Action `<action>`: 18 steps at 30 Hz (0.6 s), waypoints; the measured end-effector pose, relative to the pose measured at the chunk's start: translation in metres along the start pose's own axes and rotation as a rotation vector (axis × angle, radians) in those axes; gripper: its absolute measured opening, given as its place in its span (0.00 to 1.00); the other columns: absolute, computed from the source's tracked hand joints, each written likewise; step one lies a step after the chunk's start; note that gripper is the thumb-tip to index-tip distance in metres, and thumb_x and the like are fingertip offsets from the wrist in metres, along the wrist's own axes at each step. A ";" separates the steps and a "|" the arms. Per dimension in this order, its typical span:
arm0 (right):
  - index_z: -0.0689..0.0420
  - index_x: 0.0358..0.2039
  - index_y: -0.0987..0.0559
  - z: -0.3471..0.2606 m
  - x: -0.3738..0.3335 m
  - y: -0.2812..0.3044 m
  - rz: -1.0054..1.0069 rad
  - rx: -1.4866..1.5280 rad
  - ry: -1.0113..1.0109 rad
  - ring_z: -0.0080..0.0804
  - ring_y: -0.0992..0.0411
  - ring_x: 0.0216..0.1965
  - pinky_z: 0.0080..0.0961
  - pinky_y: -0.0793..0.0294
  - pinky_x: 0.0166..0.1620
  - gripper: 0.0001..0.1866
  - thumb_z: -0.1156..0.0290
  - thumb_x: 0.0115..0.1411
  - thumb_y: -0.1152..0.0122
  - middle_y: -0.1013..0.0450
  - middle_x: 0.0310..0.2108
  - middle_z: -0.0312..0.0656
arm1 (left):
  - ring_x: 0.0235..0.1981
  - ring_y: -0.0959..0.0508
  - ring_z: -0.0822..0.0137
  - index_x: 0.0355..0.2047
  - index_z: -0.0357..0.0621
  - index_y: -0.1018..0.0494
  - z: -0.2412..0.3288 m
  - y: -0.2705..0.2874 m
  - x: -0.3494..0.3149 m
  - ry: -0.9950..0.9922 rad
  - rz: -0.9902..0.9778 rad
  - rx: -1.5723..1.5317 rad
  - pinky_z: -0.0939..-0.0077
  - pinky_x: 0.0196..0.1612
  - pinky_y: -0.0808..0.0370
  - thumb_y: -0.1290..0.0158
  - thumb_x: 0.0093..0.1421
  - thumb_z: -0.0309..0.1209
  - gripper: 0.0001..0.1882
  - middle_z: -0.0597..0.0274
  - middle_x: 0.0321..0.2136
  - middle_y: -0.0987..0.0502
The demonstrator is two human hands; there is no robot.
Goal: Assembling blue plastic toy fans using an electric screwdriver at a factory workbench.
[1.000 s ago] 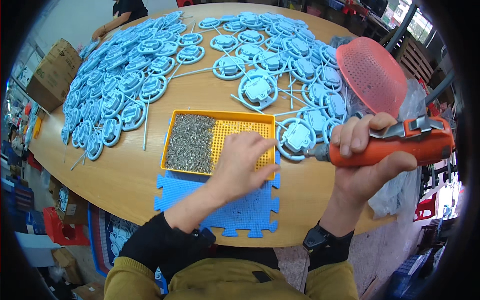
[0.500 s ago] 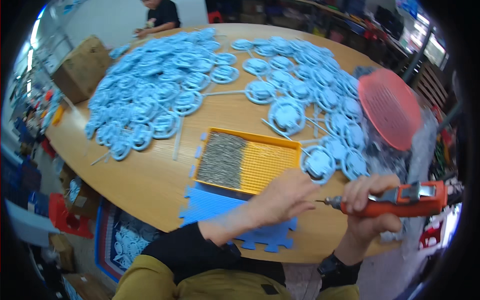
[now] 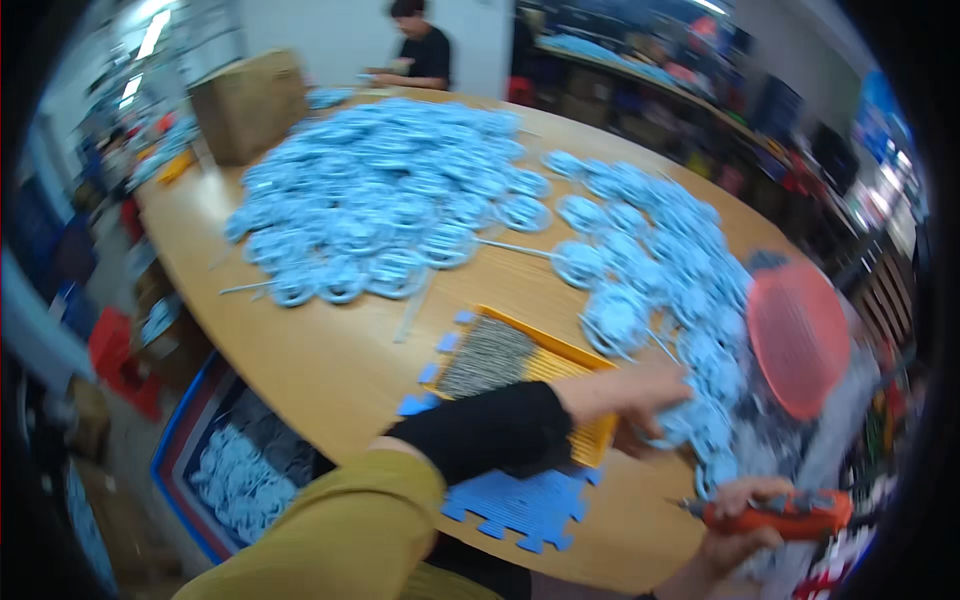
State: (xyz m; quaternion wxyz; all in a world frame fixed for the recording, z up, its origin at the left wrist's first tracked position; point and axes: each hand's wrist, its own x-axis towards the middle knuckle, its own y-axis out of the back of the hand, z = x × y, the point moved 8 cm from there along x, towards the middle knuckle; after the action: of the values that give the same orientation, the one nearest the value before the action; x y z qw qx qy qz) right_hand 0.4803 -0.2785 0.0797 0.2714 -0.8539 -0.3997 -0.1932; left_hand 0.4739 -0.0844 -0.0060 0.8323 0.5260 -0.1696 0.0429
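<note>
One blue part (image 3: pixel 680 424) lies just beside the left hand's (image 3: pixel 650 392) fingers (image 3: pixel 674 384).

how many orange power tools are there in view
1: the orange power tool in the right hand, at the lower right of the picture, below the pink basket. Others could be hidden.

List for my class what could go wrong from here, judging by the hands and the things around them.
1. The black sleeve crosses over the yellow tray; brushing it might scatter the small metal pieces.
2. The orange tool in the right hand has its thin tip pointing leftward; it could jab the left hand if they come close.
3. The blue parts lie crowded, so lifting one may drag others.
</note>
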 end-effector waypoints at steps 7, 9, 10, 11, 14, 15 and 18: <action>0.56 0.42 0.32 0.001 -0.007 -0.022 -0.080 0.005 -0.034 0.37 0.32 0.24 0.39 0.24 0.25 0.39 0.34 0.43 0.40 0.33 0.23 0.43 | 0.50 0.36 0.48 0.45 0.42 0.33 0.113 0.145 -0.026 -0.007 0.457 0.200 0.57 0.50 0.39 0.33 0.31 0.40 0.38 0.46 0.45 0.36; 0.56 0.38 0.36 0.003 -0.003 -0.042 -0.065 -0.038 0.031 0.20 0.39 0.19 0.17 0.40 0.25 0.37 0.33 0.46 0.43 0.38 0.20 0.32 | 0.46 0.33 0.50 0.41 0.41 0.31 0.129 0.158 -0.083 0.064 0.507 0.156 0.56 0.48 0.38 0.34 0.33 0.40 0.33 0.48 0.41 0.34; 0.56 0.37 0.36 0.002 -0.003 -0.047 -0.065 -0.025 0.022 0.20 0.39 0.19 0.17 0.40 0.25 0.37 0.32 0.46 0.43 0.38 0.20 0.32 | 0.44 0.32 0.50 0.40 0.41 0.31 0.137 0.158 -0.115 0.108 0.547 0.143 0.56 0.47 0.37 0.34 0.34 0.41 0.32 0.49 0.40 0.34; 0.56 0.37 0.36 0.001 -0.003 -0.049 -0.064 -0.019 0.011 0.20 0.39 0.19 0.18 0.41 0.24 0.37 0.32 0.46 0.43 0.38 0.20 0.32 | 0.42 0.31 0.51 0.39 0.41 0.30 0.140 0.156 -0.149 0.151 0.586 0.121 0.56 0.46 0.36 0.35 0.35 0.42 0.31 0.49 0.39 0.33; 0.57 0.36 0.34 0.025 -0.003 -0.086 -0.147 0.161 -0.023 0.23 0.37 0.18 0.21 0.37 0.23 0.39 0.31 0.43 0.43 0.36 0.19 0.34 | 0.44 0.30 0.50 0.44 0.44 0.29 0.119 0.108 -0.257 0.614 0.369 0.235 0.56 0.48 0.36 0.35 0.38 0.47 0.33 0.46 0.44 0.32; 0.57 0.36 0.33 0.026 -0.005 -0.115 -0.199 0.211 -0.031 0.21 0.39 0.18 0.20 0.40 0.24 0.38 0.30 0.45 0.44 0.37 0.19 0.32 | 0.44 0.31 0.50 0.44 0.45 0.29 0.110 0.093 -0.276 0.691 0.382 0.255 0.57 0.47 0.36 0.35 0.37 0.48 0.34 0.48 0.43 0.32; 0.57 0.36 0.33 0.033 -0.018 -0.173 -0.339 0.296 -0.053 0.23 0.38 0.18 0.22 0.37 0.23 0.41 0.28 0.43 0.46 0.37 0.19 0.33 | 0.45 0.33 0.53 0.43 0.45 0.28 0.089 0.064 -0.297 0.814 0.423 0.289 0.58 0.50 0.39 0.34 0.34 0.50 0.36 0.52 0.41 0.32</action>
State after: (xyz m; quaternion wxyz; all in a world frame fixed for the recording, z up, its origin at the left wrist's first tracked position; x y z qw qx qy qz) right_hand 0.3369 -0.1762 0.0978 0.3470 -0.7302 -0.5683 -0.1528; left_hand 0.1582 -0.1033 -0.0136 0.7224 0.5308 0.0742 0.4368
